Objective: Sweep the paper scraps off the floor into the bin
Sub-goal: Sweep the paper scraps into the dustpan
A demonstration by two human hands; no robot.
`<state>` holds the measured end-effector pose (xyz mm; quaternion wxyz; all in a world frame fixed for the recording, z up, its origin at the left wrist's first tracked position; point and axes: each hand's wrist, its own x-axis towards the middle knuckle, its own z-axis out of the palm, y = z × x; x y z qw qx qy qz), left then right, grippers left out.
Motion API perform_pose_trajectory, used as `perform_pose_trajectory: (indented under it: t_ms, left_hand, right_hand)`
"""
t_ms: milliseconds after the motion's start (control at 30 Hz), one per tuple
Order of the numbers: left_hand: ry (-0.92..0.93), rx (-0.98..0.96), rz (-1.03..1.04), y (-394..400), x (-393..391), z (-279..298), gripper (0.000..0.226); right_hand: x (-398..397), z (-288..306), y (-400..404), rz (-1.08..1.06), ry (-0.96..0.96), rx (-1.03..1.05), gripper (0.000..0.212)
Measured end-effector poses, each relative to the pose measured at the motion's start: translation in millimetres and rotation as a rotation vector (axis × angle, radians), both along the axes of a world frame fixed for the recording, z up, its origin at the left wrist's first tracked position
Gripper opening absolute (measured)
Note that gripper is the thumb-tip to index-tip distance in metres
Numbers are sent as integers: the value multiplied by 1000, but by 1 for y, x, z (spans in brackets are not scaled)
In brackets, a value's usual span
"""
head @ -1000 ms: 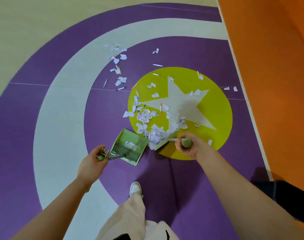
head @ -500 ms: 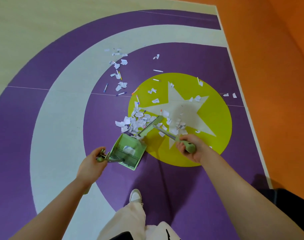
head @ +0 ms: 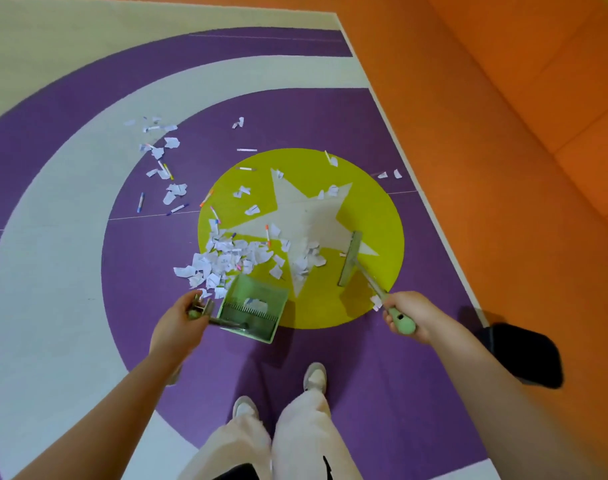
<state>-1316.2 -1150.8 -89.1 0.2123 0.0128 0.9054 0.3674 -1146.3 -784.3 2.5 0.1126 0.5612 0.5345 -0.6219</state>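
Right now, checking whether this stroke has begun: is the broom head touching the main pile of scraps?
Apart. The head view shows the broom head on the star's right arm, with bare floor between it and the scrap pile by the dustpan.

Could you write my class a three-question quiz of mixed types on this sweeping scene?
1. True or false: the dustpan already holds some paper.
2. Which hand holds the broom? A) left B) right
3. Fill in: the biggest heap of paper scraps lies at the dustpan's ____ edge, far or near.

Key
1. True; a white scrap sits inside it.
2. B; the right hand grips the broom's green handle, while the left hand holds the dustpan's handle.
3. Far, towards the yellow circle.
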Motion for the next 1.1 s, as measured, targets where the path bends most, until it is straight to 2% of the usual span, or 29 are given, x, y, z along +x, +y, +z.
perform_pose_trajectory:
  t_ms: [200,433,567,667,833,1033,1100]
  left_hand:
    - [-6,20,-32,52,0,10,42]
    - [-25,16,28,119,10,13,44]
    - [-41,36,70,150,14,14,45]
    - [-52,42,90,165,15,15,47]
    - [-45,58,142,177,30,20,37]
    - [-66,95,234,163,36,26,41]
    - [-65,100,252,158,35,28,40]
  right_hand:
    - [30,-2,66,-18,-109,108,10]
    - [48,-40,130,37,-278,94,11]
    - [43,-50,144,-15,-263,-10,9]
    - [33,-58,146,-5,-260,-79,19]
    - [-9,-64,141,40,-199,-158,34]
    - [-58,-60,126,177,-179,-194,12]
    - [-72,-58,117,213,-150,-203,11]
